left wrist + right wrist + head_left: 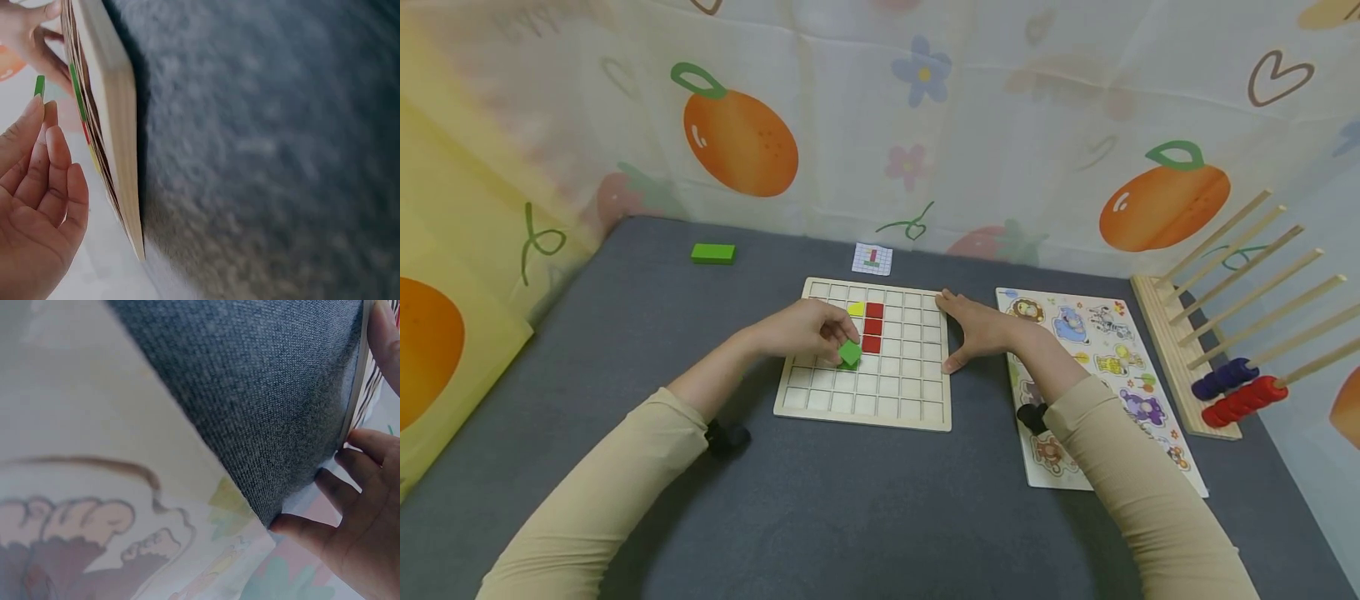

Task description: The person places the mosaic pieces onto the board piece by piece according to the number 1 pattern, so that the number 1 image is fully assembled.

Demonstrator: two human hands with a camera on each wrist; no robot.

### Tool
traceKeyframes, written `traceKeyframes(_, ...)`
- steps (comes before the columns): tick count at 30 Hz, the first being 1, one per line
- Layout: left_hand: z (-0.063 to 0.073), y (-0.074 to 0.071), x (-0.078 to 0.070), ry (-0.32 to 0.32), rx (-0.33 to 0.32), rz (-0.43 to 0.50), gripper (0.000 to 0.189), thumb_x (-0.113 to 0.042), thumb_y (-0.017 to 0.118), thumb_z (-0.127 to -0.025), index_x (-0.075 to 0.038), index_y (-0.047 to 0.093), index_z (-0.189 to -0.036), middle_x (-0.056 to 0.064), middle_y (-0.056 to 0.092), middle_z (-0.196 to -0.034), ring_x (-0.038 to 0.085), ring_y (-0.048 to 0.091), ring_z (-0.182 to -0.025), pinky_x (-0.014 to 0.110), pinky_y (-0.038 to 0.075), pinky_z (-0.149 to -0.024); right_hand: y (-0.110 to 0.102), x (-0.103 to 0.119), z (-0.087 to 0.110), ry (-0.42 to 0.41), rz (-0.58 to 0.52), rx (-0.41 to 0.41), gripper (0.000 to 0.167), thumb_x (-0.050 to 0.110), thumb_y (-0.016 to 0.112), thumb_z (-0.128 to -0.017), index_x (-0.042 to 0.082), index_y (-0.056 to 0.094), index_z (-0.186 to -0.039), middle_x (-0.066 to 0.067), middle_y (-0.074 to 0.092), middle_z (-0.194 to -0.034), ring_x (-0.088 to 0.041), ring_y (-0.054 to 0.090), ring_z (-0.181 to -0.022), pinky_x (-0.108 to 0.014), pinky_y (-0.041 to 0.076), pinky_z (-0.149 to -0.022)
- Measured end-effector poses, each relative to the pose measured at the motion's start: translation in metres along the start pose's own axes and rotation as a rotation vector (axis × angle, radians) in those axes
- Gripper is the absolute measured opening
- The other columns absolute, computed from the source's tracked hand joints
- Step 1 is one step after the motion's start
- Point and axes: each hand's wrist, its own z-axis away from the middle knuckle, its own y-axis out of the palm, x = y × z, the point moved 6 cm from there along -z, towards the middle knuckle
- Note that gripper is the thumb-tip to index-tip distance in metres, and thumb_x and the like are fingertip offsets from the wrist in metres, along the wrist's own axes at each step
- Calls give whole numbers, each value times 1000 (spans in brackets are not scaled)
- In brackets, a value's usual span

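Note:
A wooden grid board (904,385) lies on the dark table. My left hand (808,327) is over its left half, pinching a small green tile (39,86) between thumb and fingertip. More green (76,94) shows on the board surface in the left wrist view, just past the held tile. Red tiles (873,327) form a column on the grid, with a yellow tile (856,309) beside the top one. Thumb and fingers spread, my right hand (981,327) rests against the board's right edge. Part of the grid is hidden beneath the left hand.
A small pattern card (872,259) lies behind the board, and a green block (713,253) sits back left. To the right are an animal puzzle board (1086,333), under my right forearm, and a wooden peg rack (1187,358) with blue and red beads. A printed curtain hangs behind.

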Motion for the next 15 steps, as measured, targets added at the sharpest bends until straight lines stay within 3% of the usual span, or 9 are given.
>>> traceKeyframes(15,-18,16,-8,-3,-29,-121,26,-4,81,-76,-7,71,-100,6,70,-92,15,61,-83,25,51,-76,0,0,0,3,5,-1,117,40,82,-78,4,5,-159,-19,-5,-167,-43,-2,-154,-58,9,-124)
